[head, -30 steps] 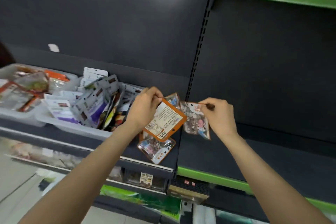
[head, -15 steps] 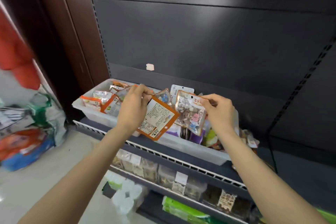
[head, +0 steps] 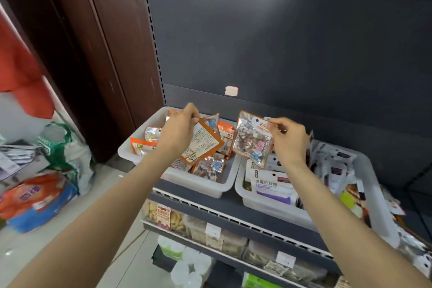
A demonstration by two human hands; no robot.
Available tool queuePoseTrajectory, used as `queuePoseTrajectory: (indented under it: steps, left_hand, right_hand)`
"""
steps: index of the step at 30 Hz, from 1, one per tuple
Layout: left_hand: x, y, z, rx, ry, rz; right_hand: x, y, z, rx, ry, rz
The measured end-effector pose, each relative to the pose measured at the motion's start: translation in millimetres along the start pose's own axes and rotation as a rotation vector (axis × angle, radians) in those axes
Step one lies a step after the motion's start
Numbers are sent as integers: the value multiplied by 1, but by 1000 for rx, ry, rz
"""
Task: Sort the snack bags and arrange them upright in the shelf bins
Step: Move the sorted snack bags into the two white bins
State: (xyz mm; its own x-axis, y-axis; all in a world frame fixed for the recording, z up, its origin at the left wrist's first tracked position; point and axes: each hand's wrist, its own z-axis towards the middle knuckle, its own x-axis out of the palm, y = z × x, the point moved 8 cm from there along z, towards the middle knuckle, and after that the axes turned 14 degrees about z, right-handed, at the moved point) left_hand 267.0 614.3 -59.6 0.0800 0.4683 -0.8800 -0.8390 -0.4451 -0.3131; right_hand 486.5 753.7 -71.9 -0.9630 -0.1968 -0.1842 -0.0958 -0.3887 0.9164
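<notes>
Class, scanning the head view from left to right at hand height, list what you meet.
Red cloth → green-printed plastic sack → left hand → orange-edged snack bag → clear stone-candy bag → right hand → right white plastic bin.

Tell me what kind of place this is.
Most likely a small shop's snack aisle. Dark metal retail shelving holds white plastic bins of packaged snacks, the shelf edge below carries price tags, and each hand, left hand and right hand, holds a candy bag.

both bags (head: 253, 140) now over bins (head: 205, 184) (raised)
</notes>
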Motion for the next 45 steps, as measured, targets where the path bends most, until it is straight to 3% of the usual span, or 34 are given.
queuePoseTrajectory:
  steps: [4,12,17,20,24,28,30,33,37,40,45]
  left_hand:
    - [56,9,19,124,289,-11]
    - [146,24,22,199,596,-8]
    - [152,39,19,376,600,122]
    - [143,64,25,308,591,50]
    - [124,85,28,222,542,-149]
    - [114,87,17,277,530,-233]
    - [116,82,9,334,556,-206]
    - [113,72,6,374,534,-162]
    - [97,41,7,425,409,-83]
    - [82,-1,-3,480,310,-110]
    - [75,-101,-40,632,288,-217]
  right_hand:
    - [15,-16,19,17,-35,-55]
    - [29,-39,24,132,-70,18]
    - [66,-35,7,168,29,68]
    - [106,-38,-7,181,183,-17]
    - [151,-53,-30,175,327,-293]
    - [176,-70,-53,237,494,-721]
    - [173,-63,-57,195,450,-765]
    - [152,-42,-58,151,324,-643]
    - [104,-16,-65,119,175,-510]
    - [58,-9,-76,110,76,-506]
    - [-38,-21,-101,173,-58,-551]
